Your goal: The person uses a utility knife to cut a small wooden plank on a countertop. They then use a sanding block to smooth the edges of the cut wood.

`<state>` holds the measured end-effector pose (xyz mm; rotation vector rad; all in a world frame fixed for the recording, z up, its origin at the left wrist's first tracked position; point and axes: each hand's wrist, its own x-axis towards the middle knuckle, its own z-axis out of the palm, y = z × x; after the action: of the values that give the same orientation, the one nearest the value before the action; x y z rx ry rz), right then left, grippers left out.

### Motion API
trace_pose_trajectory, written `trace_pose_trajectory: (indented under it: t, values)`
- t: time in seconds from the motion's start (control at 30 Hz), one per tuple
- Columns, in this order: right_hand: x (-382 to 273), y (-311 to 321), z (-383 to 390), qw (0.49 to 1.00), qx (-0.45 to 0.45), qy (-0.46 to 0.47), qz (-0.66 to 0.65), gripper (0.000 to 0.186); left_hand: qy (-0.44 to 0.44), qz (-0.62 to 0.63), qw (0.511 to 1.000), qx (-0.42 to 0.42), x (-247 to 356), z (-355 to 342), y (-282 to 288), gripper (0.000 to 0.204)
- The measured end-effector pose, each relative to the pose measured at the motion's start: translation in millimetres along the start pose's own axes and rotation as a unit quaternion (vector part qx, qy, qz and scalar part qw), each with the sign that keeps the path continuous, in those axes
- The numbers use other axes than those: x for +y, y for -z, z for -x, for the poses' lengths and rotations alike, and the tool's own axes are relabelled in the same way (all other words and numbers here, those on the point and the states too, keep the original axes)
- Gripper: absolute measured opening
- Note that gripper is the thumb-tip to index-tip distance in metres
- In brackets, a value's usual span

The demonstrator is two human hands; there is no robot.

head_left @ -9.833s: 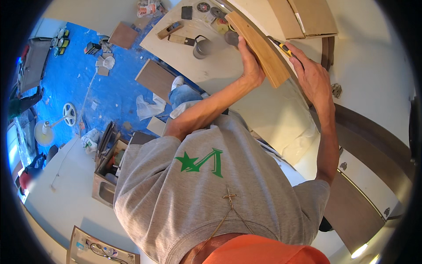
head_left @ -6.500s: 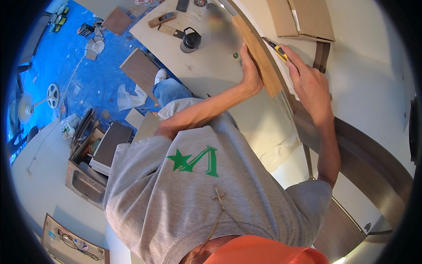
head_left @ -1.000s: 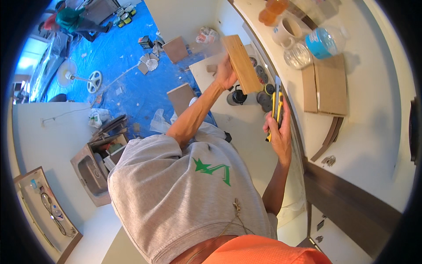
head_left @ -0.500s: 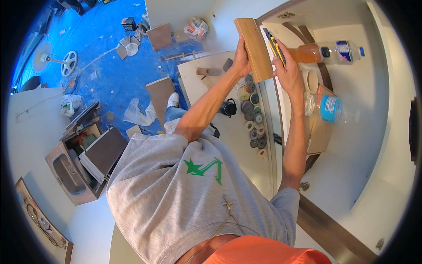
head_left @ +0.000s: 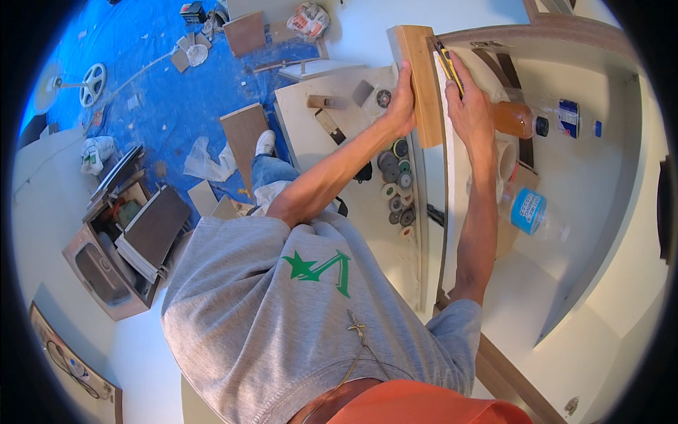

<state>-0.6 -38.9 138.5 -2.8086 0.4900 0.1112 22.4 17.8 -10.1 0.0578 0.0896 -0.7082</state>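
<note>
My left hand (head_left: 402, 106) is closed round the near side of a light-brown wooden board (head_left: 421, 85), held upright at the corner of the open cabinet (head_left: 487, 32). My right hand (head_left: 471, 109) grips a yellow-and-black utility knife (head_left: 450, 69), its tip pointing away from me, just right of the board. The knife lies close to the cabinet's edge; whether its blade touches the board or the edge I cannot tell. The thumb and forefinger run along the handle.
Inside the cabinet lie a bottle of amber liquid (head_left: 514, 119), a clear bottle with a blue label (head_left: 528, 210) and other bottles. Several round discs (head_left: 397, 180) line the worktop (head_left: 378, 233), near a hand plane (head_left: 323, 102). Blue sheeting (head_left: 183, 113) with scattered boards covers the floor.
The board and both hands have shifted slightly to the right, against the cabinet corner. The knife has come closer to the cabinet edge. The whole view has turned a little.
</note>
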Motion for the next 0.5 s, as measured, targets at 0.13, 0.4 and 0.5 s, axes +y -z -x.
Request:
trace_pose_trajectory:
  t: [0.13,0.4,0.5]
  values:
    - [0.7,1.6,1.8,1.000,-0.009,0.002,0.008,0.052,-0.002,-0.007,1.000,-0.004,0.3,2.1,-0.8,0.070]
    - [7.3,-0.7,-2.2,0.999,0.005,0.032,0.012,0.052,0.014,-0.004,1.000,-0.002,-1.6,-0.3,1.9,0.069]
    - [6.1,0.6,-4.3,1.000,-0.003,0.024,0.016,0.053,0.011,-0.016,1.000,0.002,-2.6,0.6,1.7,0.068]
